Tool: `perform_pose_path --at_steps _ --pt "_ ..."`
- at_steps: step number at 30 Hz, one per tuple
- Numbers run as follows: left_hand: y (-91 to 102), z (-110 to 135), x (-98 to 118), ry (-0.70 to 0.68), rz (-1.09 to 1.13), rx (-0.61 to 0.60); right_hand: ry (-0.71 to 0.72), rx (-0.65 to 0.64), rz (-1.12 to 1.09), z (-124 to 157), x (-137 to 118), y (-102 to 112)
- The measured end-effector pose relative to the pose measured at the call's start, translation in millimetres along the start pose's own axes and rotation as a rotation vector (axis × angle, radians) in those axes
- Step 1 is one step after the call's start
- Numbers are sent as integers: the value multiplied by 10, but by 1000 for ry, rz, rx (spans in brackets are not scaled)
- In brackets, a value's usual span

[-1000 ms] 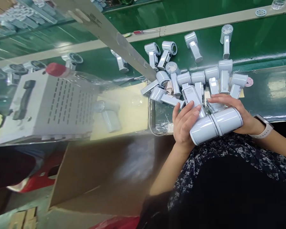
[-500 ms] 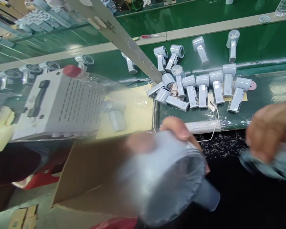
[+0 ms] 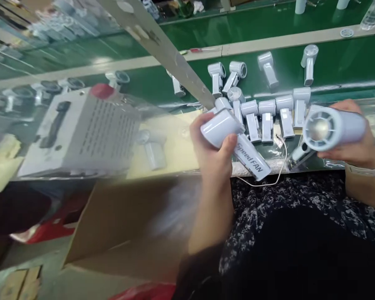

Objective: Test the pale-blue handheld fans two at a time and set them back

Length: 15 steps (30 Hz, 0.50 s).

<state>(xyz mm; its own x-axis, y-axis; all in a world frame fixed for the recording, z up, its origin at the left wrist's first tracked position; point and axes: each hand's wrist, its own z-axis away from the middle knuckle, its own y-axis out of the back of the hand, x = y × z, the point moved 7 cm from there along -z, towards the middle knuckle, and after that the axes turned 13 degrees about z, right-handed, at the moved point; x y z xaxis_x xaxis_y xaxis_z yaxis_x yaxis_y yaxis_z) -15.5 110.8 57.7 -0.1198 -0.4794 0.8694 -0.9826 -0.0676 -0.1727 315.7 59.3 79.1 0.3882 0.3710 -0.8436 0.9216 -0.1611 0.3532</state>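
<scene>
My left hand [image 3: 212,146] is closed around the head of a pale blue-grey handheld fan [image 3: 222,127]. Its handle slants down to the right and bears the lettering "Speed FAN". On the right, my right hand [image 3: 364,139] grips a second handheld fan [image 3: 351,127] by its round head. The spoked grille of that one faces left, and its handle, pointing down-left, shows exposed inner parts. Both fans are held above the bench's near edge. Just behind them, several similar fans [image 3: 267,121] lie in a row on the bench.
A grey vented metal box [image 3: 78,133] stands at left beside a yellow sheet [image 3: 181,141]. An open cardboard box [image 3: 112,233] sits below the bench edge. A slanted metal post [image 3: 175,62] crosses the bench, and a white cable [image 3: 283,162] hangs over the front. More fans lie on the green surface [image 3: 346,62].
The fan near the camera above the cardboard box is gone from there; my left hand now holds a fan over the bench edge. My right hand, blurred before, now clearly holds another fan.
</scene>
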Motion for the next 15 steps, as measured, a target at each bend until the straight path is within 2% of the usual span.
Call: perform_pose_path --at_steps 2,4,7,9,11,12,14,15 --pt "-124 -14 -88 67 91 -25 -23 -41 -35 25 35 -164" --pt "-277 24 -179 111 113 -40 -110 -156 -172 79 145 -417" --pt "-581 184 -253 86 70 -66 -140 -354 -399 184 222 -778" --pt "-823 311 -283 32 2 -106 -133 -480 -444 251 256 -875" --pt "-1058 391 -334 -31 -102 -228 -155 -533 -389 293 371 -731" --pt "-1157 411 -364 -76 -180 -343 -168 -523 -347 298 462 -553" --pt "-1162 386 -442 -156 -369 -515 -212 -434 -250 288 698 -30" --pt "-1052 334 -480 -185 -468 -550 -171 -397 -253 280 761 256"
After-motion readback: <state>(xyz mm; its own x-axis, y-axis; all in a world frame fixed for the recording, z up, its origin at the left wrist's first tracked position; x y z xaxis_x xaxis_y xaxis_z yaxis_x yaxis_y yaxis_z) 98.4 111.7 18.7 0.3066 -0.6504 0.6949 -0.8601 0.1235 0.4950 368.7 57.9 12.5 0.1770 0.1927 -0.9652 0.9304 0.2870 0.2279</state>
